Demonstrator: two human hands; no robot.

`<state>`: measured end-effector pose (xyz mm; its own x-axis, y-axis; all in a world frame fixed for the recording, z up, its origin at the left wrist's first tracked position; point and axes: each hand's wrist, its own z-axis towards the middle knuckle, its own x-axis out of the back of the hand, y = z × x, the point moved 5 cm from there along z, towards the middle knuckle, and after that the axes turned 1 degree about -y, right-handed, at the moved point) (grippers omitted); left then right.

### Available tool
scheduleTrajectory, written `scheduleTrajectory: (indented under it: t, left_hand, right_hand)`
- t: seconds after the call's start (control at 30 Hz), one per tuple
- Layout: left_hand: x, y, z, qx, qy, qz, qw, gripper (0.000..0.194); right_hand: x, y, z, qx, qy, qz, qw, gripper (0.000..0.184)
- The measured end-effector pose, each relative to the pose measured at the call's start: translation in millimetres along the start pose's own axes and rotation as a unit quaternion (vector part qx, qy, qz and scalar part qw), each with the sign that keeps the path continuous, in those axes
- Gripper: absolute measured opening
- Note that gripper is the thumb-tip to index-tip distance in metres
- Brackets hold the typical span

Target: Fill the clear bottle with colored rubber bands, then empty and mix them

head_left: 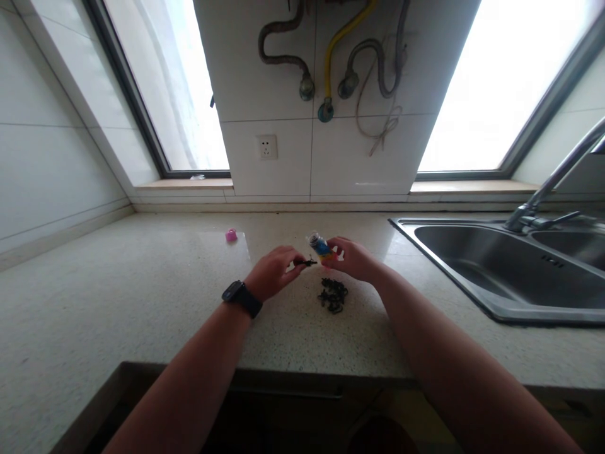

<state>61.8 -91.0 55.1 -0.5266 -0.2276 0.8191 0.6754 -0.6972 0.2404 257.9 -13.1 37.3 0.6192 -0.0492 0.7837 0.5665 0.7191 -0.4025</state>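
Note:
My left hand (273, 274), with a dark watch (242, 296) on the wrist, pinches a few small dark pieces (309, 262) between thumb and fingers. They are too small to name exactly. Just right of them, my right hand (354, 258) grips a small clear bottle (319, 246) with a blue and yellow label and a pink lower end. The bottle tilts, its mouth towards the upper left, and dark contents show near that mouth. Below both hands, a loose pile of similar small dark pieces (333, 295) lies on the countertop. A pink cap (230, 235) with a loop rests farther left.
The speckled pale countertop (155, 296) ends at a front edge below my forearms. At the right is a steel sink (477, 271) with a faucet (534, 205). Behind, a tiled wall carries a socket (267, 147) and several hoses, with windows on both sides.

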Motion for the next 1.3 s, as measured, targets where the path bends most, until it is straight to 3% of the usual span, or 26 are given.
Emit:
scheduleTrajectory:
  t: [0.17, 0.33, 0.9, 1.3]
  left_hand:
    - [21.4, -14.2, -5.1, 0.053, 0.124, -0.001, 0.991, 0.015]
    - [25.3, -13.5, -6.3, 0.053, 0.168, 0.016, 0.984, 0.012]
    - [17.0, -2.6, -4.1, 0.042, 0.094, 0.104, 0.989, 0.017]
    - [3.0, -8.4, -0.2, 0.038, 0.062, -0.020, 0.997, 0.020]
  right_hand:
    - [3.7, -2.9, -0.5, 0.025, -0.005, -0.026, 0.999, 0.038]
    - [3.2, -9.8, -0.4, 0.062, -0.015, -0.040, 0.997, 0.037]
    - [1.7, -30.3, -0.5, 0.078, -0.041, -0.093, 0.992, 0.039]
    - [2.6, -32.4, -1.1, 0.078, -0.050, -0.099, 0.991, 0.038]
